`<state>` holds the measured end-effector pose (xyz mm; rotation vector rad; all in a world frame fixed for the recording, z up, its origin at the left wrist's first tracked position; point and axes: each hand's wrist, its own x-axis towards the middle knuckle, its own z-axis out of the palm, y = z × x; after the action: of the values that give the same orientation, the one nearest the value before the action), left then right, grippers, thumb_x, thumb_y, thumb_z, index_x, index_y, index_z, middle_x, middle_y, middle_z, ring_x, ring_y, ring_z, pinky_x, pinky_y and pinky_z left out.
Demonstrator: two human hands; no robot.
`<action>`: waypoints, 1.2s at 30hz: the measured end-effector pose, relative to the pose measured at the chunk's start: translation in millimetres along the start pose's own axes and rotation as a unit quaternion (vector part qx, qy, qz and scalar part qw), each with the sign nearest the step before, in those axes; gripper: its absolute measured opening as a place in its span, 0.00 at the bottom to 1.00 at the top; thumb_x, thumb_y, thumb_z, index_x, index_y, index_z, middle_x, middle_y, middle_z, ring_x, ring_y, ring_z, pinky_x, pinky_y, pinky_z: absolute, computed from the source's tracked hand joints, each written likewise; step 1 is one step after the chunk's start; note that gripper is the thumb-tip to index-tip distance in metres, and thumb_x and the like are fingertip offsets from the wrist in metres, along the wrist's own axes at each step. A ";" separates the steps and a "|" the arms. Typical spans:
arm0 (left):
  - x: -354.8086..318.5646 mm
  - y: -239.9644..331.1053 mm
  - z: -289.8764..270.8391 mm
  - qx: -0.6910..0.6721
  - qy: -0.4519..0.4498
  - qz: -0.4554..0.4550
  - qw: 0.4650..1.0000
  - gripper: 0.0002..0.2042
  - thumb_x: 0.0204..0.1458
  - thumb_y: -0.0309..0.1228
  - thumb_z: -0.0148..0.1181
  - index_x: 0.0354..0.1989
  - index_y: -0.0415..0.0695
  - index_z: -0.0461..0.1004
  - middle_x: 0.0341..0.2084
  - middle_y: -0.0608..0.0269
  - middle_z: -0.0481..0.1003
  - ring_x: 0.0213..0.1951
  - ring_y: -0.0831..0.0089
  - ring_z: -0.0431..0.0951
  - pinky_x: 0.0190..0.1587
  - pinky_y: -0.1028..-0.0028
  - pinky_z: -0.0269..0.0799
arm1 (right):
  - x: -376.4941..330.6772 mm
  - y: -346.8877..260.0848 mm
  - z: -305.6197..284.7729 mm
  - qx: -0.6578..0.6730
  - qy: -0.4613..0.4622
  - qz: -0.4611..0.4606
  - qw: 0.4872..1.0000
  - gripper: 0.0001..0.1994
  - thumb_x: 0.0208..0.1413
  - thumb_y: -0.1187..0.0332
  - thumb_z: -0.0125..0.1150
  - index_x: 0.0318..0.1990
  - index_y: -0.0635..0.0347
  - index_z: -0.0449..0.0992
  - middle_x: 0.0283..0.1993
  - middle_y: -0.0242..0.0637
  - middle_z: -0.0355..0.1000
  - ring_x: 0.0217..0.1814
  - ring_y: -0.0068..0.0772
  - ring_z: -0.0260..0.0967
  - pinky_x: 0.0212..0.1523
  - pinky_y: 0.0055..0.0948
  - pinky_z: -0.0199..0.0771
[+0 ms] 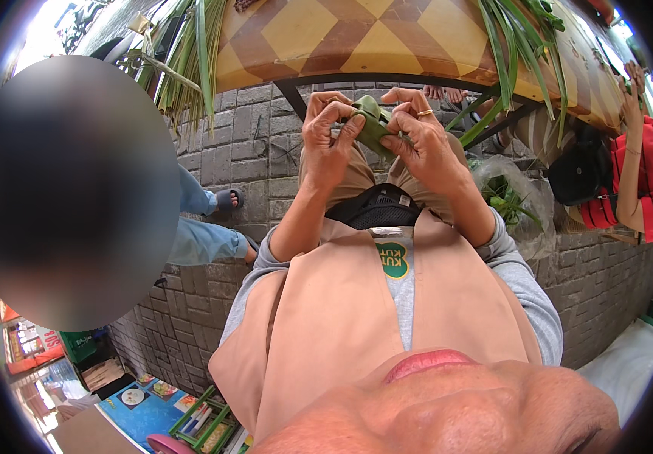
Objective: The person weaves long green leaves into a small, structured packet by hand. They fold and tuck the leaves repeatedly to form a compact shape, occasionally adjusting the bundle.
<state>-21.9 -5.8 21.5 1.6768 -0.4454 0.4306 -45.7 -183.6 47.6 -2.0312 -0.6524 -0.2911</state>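
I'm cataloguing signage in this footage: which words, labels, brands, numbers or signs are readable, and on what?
Wording isn't copied here.
Green emblem on grey shirt: inverted lettering, legible.
Red-lettered sign, lower left: partly legible.
Blue sheet with food pictures: too small.
Folded leaf: none visible.

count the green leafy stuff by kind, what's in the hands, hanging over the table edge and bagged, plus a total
Folded green leaf held between left hand and right hand: 1
Long-leaf clumps over the table edge, a left clump and a right clump: 2
Clear plastic bag with greens inside: 1
Total: 4
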 end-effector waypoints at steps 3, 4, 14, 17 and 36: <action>1.7 3.7 3.2 0.006 -0.005 0.022 1.000 0.04 0.44 0.22 0.65 0.26 0.39 0.74 0.32 0.60 0.69 0.37 0.69 0.69 0.42 0.72 0.65 | -0.9 2.1 8.6 0.006 0.025 0.018 1.000 0.07 0.45 0.82 0.63 0.32 0.68 0.72 0.53 0.43 0.62 0.42 0.37 0.64 0.45 0.33 0.67; 3.3 5.1 3.7 0.016 -0.005 0.036 0.999 0.04 0.44 0.22 0.64 0.25 0.38 0.74 0.31 0.61 0.69 0.36 0.69 0.69 0.41 0.72 0.65 | -0.5 1.8 11.5 0.003 0.035 0.026 0.999 0.07 0.45 0.82 0.63 0.33 0.68 0.72 0.53 0.43 0.62 0.42 0.37 0.64 0.44 0.32 0.67; 17.7 -23.9 -19.0 -0.011 0.143 0.006 0.990 0.06 0.45 0.18 0.63 0.21 0.36 0.72 0.24 0.66 0.67 0.28 0.78 0.66 0.32 0.78 0.64 | -5.0 0.2 11.7 0.039 0.081 0.028 0.996 0.09 0.52 0.79 0.60 0.41 0.62 0.72 0.50 0.38 0.64 0.35 0.26 0.64 0.38 0.26 0.68; 17.6 -21.1 -16.4 0.023 0.146 0.001 0.989 0.07 0.45 0.18 0.63 0.20 0.36 0.71 0.23 0.67 0.66 0.28 0.78 0.66 0.32 0.78 0.64 | -5.8 -4.2 21.0 0.077 0.071 0.081 0.991 0.07 0.52 0.78 0.60 0.38 0.65 0.72 0.52 0.40 0.63 0.37 0.28 0.64 0.40 0.28 0.68; 16.1 -15.0 -10.1 0.107 0.098 0.043 0.988 0.07 0.47 0.20 0.63 0.23 0.35 0.70 0.23 0.61 0.66 0.26 0.71 0.67 0.31 0.73 0.65 | 2.5 19.0 18.5 0.106 -0.085 0.120 0.983 0.05 0.54 0.73 0.58 0.30 0.65 0.72 0.55 0.40 0.60 0.50 0.30 0.62 0.45 0.27 0.65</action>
<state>-0.7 5.5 18.7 1.8041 -0.3365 0.7216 -34.1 -174.8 25.2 -1.9172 -0.5123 0.0924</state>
